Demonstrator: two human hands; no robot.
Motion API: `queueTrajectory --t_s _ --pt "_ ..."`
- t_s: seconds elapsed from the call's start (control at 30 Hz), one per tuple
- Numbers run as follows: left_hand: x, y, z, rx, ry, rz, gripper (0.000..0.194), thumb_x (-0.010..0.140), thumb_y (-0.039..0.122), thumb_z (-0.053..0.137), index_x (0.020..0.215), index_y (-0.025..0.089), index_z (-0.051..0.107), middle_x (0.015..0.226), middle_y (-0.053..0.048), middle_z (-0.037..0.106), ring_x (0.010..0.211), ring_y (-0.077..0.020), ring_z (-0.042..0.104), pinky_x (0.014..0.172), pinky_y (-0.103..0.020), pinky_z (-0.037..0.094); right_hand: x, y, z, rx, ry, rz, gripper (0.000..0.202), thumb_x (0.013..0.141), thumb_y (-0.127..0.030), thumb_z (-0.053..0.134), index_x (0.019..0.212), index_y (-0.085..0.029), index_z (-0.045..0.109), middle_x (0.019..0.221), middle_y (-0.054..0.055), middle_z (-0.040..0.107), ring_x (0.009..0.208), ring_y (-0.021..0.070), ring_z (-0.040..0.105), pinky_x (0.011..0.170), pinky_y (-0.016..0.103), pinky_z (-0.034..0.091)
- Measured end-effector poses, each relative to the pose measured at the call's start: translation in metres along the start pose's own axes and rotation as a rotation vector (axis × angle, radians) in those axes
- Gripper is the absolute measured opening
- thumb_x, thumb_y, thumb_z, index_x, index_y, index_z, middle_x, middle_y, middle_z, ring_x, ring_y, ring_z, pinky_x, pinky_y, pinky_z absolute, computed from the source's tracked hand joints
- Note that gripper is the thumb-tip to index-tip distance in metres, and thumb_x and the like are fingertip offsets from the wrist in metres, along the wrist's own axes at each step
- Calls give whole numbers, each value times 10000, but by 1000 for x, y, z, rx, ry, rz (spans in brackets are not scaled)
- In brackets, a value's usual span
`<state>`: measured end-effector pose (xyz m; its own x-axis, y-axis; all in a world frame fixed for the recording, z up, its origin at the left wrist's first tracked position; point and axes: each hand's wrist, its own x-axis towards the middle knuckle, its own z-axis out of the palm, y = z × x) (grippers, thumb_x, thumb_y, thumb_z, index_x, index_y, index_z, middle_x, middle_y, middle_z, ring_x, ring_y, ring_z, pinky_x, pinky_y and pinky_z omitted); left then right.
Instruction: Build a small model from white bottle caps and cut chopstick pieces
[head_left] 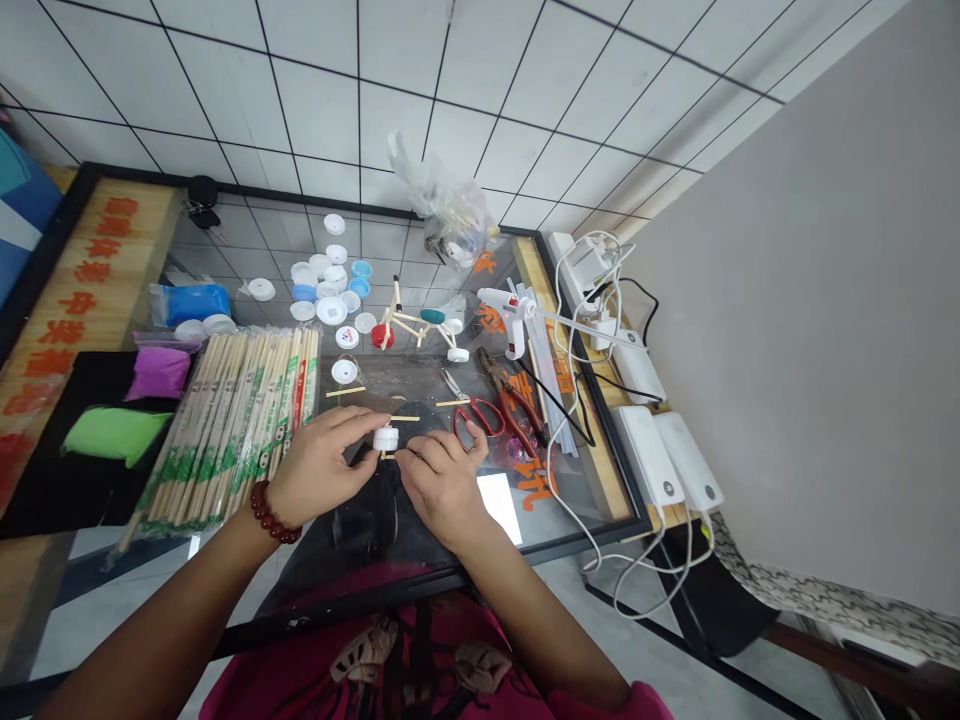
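Near the front of the glass-topped table, my left hand [326, 458], with a beaded bracelet on its wrist, pinches a white bottle cap piece [385, 439] between thumb and fingers. It looks like two caps put together, with a bit of wooden stick at its lower edge. My right hand [442, 485] is closed beside it, thumb and forefinger at the stick's end; what lies inside that grip is hidden. Short stick pieces [346, 392] lie just beyond. Farther back stands a small tricycle-like model [412, 322] of sticks and caps, with a red front wheel and green seat.
Loose bottle caps [330, 285] lie at the back. Bagged chopsticks [232, 425] and packets of coloured clay [116, 432] are at the left. To the right are red-handled scissors [480, 418], pliers [517, 400], a glue gun [511, 315] with its cord, glue sticks [551, 365] and white chargers [649, 455].
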<state>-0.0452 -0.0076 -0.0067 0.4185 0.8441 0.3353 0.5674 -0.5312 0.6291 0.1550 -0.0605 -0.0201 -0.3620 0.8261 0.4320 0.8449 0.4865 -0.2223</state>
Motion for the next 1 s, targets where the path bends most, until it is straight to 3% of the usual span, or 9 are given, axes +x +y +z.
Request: queueTrajectory --t_s 0.5,0.77,1.0 --pt "0 3 -1 30 -38 1 374 854 142 558 1201 227 671 1147 -73 703 1043 -201 683 913 -314 564 -2 0 1 14 -10 97 106 946 -276 637 1034 -280 696 982 -21 724 1000 164 606 1150 482 110" --pt "0 1 0 -7 -13 17 384 836 123 576 1198 221 661 1182 -77 691 1086 -209 671 953 -332 556 -2 0 -2 110 39 196 109 874 -281 680 983 -278 681 965 -15 712 1000 187 608 1131 474 142" --pt "-1 -1 1 -16 -13 21 344 848 150 599 1172 230 683 1177 -73 708 1080 -213 680 960 -340 554 1 1 1 79 15 185 61 887 -259 664 940 -270 693 956 -15 696 985 175 591 1114 468 154"
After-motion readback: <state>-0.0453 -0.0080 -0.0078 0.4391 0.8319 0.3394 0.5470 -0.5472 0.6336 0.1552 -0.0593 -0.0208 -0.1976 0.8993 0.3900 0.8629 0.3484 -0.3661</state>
